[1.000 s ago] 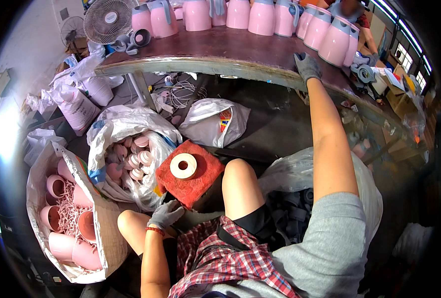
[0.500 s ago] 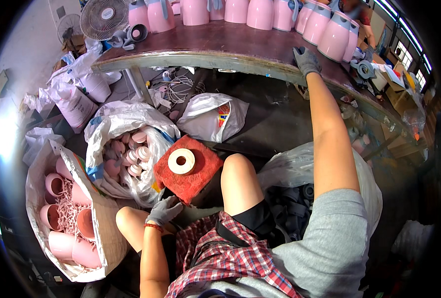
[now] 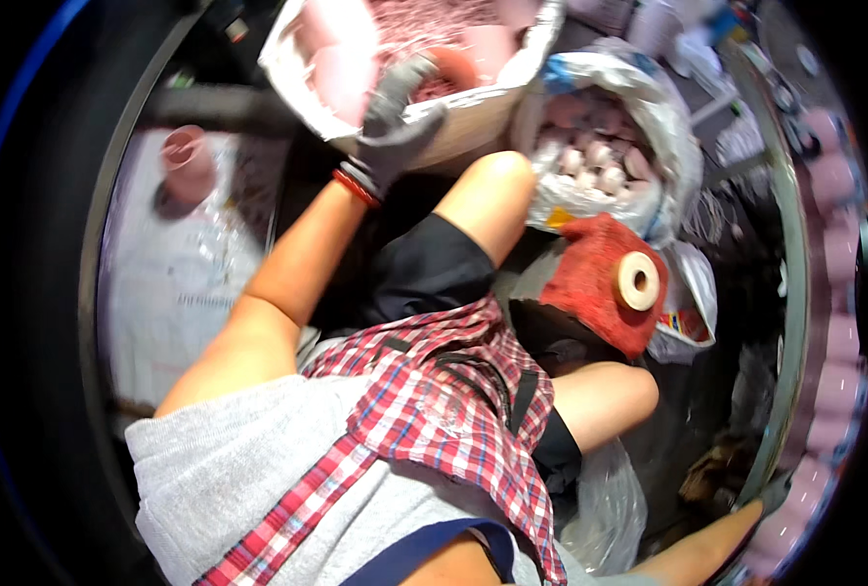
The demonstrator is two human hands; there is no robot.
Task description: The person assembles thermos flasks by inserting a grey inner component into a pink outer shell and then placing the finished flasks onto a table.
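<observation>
My left hand (image 3: pixel 390 122), in a grey glove, reaches over the rim of a white woven sack (image 3: pixel 305 103) holding pink hollow cylinders and shredded pink packing. Its fingers and thumb are apart, beside the open mouth of one pink cylinder (image 3: pixel 458 68); no grip on it shows. At the lower right, my gloved right hand (image 3: pixel 775 493) is at the table edge (image 3: pixel 790 322), close to a row of pink jugs (image 3: pixel 837 386). Its fingers are too small and hidden to read. A cream ring (image 3: pixel 639 281) with a central hole lies on a red cloth (image 3: pixel 590 278) near my knees.
Another white bag (image 3: pixel 683 146) contains small pink-and-white parts. A smaller white bag (image 3: pixel 693 313) lies beyond the red cloth. At left, a single pink cup (image 3: pixel 189 164) stands on a white printed sheet (image 3: pixel 175 293). Clear plastic (image 3: pixel 605 508) lies by my right leg.
The view has swung left. My left hand has moved from beside the red cloth to the sack of pink cylinders. My right hand stays at the table by the jugs.
</observation>
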